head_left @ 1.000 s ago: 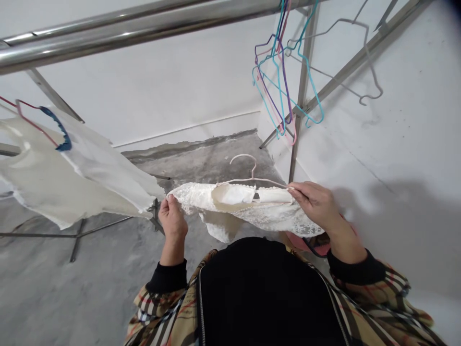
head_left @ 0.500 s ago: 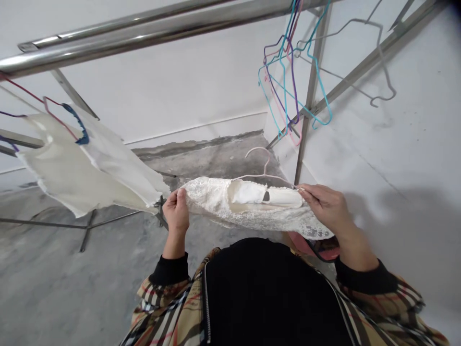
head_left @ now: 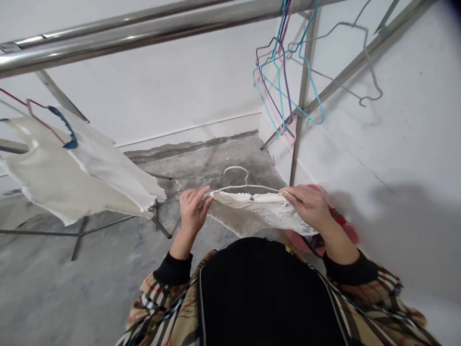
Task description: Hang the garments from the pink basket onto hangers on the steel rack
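Left hand (head_left: pixel 193 207) and right hand (head_left: pixel 306 205) each pinch end of white lace garment (head_left: pixel 252 216) on pale wire hanger (head_left: pixel 245 185), below steel rail (head_left: pixel 144 33).

A: Counting down from the steel rail (head_left: pixel 144 36) — garments?
B: Two! One white top (head_left: pixel 72 182) hung below its left end, one lace garment (head_left: pixel 252 216) under its middle.
A: Hands?
B: Two, left hand (head_left: pixel 192 209) and right hand (head_left: pixel 306 206), both pinching that lace.
A: And hangers?
B: One white hanger (head_left: pixel 245 185) in the lace, one red-and-blue hanger (head_left: pixel 54 115) in the top — and a coloured bunch (head_left: pixel 281 86) at the rail's right end, too tangled to count.
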Tool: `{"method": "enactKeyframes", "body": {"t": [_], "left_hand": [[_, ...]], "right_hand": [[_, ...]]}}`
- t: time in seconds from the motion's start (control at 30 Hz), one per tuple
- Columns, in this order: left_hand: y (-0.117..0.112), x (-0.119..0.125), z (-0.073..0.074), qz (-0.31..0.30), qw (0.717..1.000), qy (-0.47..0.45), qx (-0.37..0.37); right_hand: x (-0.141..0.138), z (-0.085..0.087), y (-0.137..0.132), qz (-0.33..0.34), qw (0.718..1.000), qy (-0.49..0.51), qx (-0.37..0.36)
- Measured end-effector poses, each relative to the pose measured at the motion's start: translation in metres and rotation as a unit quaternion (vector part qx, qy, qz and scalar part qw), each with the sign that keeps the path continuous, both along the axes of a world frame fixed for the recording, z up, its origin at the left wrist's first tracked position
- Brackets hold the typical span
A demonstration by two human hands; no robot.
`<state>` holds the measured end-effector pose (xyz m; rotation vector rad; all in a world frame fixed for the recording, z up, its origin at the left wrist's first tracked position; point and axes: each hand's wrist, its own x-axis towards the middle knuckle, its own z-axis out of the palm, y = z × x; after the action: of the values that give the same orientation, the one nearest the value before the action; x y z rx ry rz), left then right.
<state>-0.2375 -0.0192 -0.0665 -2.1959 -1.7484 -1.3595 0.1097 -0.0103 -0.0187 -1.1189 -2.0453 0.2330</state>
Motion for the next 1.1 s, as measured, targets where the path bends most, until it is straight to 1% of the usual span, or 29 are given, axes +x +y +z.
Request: {"method": "enactKeyframes", "body": {"t": [0.1, 0.17, 0.23, 0.33, 0.4, 0.47, 0.53, 0.67, 0.7, 0.77, 0.83, 0.9, 1.0, 1.03, 1.1], "left_hand": [[-0.002, 0.004, 0.002, -0.031, 0.999, 0.016, -0.009], [-0.005, 0.004, 0.004, -0.033, 0.999, 0.038, 0.012], [-0.007, 0.003, 0.007, -0.037, 0.995, 0.087, 0.038], [-0.007, 0.003, 0.009, -0.06, 0.981, 0.172, 0.067], [-0.007, 0.005, 0.007, -0.067, 0.976, 0.191, 0.084], [-0.006, 0.007, 0.005, -0.048, 0.981, 0.163, 0.094], [-0.005, 0.006, 0.003, -0.027, 0.988, 0.118, 0.091], [-0.004, -0.003, 0.001, -0.037, 0.994, 0.057, 0.091], [-0.003, -0.006, 0.001, -0.038, 0.994, 0.047, 0.088], [-0.001, -0.012, 0.003, -0.027, 0.996, 0.036, 0.077], [0.003, -0.017, 0.005, -0.005, 0.998, 0.04, 0.057], [0.007, -0.017, 0.007, 0.034, 0.997, 0.046, 0.041], [0.011, -0.011, 0.01, 0.108, 0.992, 0.025, 0.058], [0.01, -0.008, 0.01, 0.122, 0.99, 0.009, 0.069], [0.006, 0.0, 0.009, 0.119, 0.989, -0.026, 0.083]], "right_hand": [[-0.001, 0.0, -0.001, 0.026, 0.999, 0.018, -0.025], [0.001, -0.001, -0.001, 0.032, 0.998, 0.035, -0.039], [0.002, -0.004, -0.002, 0.03, 0.997, 0.06, -0.042], [0.002, -0.007, -0.003, 0.014, 0.995, 0.091, -0.032], [0.001, -0.008, -0.002, 0.014, 0.994, 0.103, -0.035], [0.002, -0.007, -0.002, 0.041, 0.992, 0.103, -0.063], [0.007, -0.004, -0.001, 0.065, 0.988, 0.087, -0.107], [0.025, 0.002, -0.001, 0.057, 0.98, 0.028, -0.187], [0.029, 0.004, -0.002, 0.067, 0.975, 0.011, -0.21], [0.033, 0.007, -0.005, 0.109, 0.96, -0.016, -0.258], [0.03, 0.008, -0.008, 0.153, 0.947, -0.023, -0.281], [0.022, 0.009, -0.01, 0.168, 0.95, -0.004, -0.264], [0.004, 0.013, -0.006, 0.139, 0.969, 0.046, -0.198], [-0.002, 0.017, -0.003, 0.125, 0.974, 0.058, -0.178], [-0.014, 0.027, 0.004, 0.106, 0.981, 0.072, -0.144]]}}
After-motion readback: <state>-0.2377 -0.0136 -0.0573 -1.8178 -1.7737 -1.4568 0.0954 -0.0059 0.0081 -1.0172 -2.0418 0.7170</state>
